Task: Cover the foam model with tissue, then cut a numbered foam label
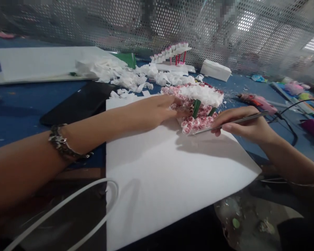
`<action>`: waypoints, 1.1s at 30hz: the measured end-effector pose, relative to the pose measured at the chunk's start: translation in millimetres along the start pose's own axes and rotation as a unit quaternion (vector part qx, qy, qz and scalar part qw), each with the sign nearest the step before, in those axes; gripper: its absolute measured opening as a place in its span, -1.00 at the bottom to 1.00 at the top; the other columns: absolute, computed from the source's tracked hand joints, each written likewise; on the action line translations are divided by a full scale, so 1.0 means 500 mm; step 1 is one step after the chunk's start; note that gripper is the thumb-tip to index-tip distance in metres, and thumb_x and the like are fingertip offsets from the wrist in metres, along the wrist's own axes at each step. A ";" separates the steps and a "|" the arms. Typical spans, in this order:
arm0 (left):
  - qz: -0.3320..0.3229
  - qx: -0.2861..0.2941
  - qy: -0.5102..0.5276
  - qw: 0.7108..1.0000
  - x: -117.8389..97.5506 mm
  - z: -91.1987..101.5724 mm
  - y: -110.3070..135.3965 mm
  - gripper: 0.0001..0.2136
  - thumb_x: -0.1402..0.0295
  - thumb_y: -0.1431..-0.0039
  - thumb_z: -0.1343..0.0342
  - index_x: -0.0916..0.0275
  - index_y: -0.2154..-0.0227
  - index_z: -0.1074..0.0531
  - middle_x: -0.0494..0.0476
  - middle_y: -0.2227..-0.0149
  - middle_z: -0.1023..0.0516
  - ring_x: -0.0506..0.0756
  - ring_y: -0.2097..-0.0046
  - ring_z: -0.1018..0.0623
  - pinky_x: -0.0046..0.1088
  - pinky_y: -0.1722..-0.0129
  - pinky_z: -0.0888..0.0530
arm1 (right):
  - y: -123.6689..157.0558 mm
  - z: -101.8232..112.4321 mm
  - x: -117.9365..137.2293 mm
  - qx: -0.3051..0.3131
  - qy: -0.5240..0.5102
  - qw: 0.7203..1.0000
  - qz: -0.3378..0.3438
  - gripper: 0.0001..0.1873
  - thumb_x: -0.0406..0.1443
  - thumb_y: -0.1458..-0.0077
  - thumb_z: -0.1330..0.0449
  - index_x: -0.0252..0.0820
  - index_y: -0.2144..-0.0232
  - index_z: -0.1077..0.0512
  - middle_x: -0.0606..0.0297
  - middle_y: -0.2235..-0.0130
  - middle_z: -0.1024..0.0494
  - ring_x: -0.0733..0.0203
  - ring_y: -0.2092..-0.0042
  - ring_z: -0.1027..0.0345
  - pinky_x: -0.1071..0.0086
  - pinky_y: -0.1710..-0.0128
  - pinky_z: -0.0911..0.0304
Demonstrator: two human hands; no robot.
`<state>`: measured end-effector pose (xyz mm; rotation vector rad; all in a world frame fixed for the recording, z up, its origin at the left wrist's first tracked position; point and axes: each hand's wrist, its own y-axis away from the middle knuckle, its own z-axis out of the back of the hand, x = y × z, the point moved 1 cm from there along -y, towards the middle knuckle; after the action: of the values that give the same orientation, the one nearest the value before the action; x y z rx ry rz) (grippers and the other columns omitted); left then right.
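Observation:
A small paper model [199,104] of pink-and-white rolled paper pieces, green posts and a white fluffy top stands at the far end of a white board [167,167]. My left hand [157,109] lies on the board with fingers stretched flat, fingertips pressing the model's left side. My right hand [244,125] is closed in a pinch on metal tweezers [232,122], whose tip reaches the rolled pieces at the model's front edge.
White paper scraps [128,75] are heaped behind the board, near a second small model [172,55] and a white block [216,69]. A glue gun [256,101] with black cable lies right. A black flat object [78,103] lies left. Perforated mesh [172,28] closes the back.

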<state>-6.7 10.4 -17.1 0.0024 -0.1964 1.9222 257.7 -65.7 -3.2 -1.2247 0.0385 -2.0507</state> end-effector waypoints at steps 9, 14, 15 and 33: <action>-0.040 0.009 0.004 0.999 -0.001 -0.012 -0.013 -0.54 0.57 -0.32 0.26 0.28 -0.23 -0.22 0.20 -0.29 -0.25 0.12 -0.33 -0.18 -0.25 -0.32 -0.09 | -0.005 -0.013 -0.018 -0.001 0.024 0.999 -0.046 -0.82 -0.23 -0.11 -0.26 -0.18 0.30 -0.61 0.26 0.40 -0.62 0.28 0.36 -0.49 0.44 0.36 -0.39; -0.028 0.007 0.019 0.999 -0.004 -0.017 -0.014 -0.51 0.58 -0.30 0.26 0.22 -0.24 -0.22 0.14 -0.29 -0.26 0.12 -0.33 -0.17 -0.20 -0.32 -0.07 | -0.005 -0.014 -0.018 0.005 0.030 0.998 -0.053 -0.83 -0.20 -0.10 -0.27 -0.14 0.30 -0.62 0.26 0.39 -0.63 0.28 0.35 -0.50 0.46 0.37 -0.40; -0.027 0.004 0.020 0.999 -0.004 -0.018 -0.014 -0.51 0.57 -0.30 0.27 0.22 -0.24 -0.21 0.14 -0.28 -0.27 0.13 -0.33 -0.17 -0.20 -0.32 -0.07 | -0.005 -0.015 -0.017 0.009 0.030 0.998 -0.052 -0.83 -0.20 -0.10 -0.27 -0.12 0.30 -0.62 0.27 0.39 -0.63 0.28 0.35 -0.50 0.46 0.37 -0.40; -0.039 -0.006 -0.001 0.999 -0.012 -0.011 -0.017 -0.61 0.37 -0.35 0.13 -0.03 -0.18 -0.29 0.16 -0.17 -0.36 0.23 -0.23 -0.28 -0.18 -0.22 -0.24 | -0.018 -0.031 -0.003 0.059 0.144 0.977 0.144 -0.93 -0.33 -0.13 -0.25 -0.18 0.29 -0.53 0.29 0.32 -0.64 0.36 0.29 -0.53 0.55 0.26 -0.37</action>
<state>3.7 8.5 -22.0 0.0038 -0.2062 1.8424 240.9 -63.5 -9.4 -0.7903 0.2156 -1.9280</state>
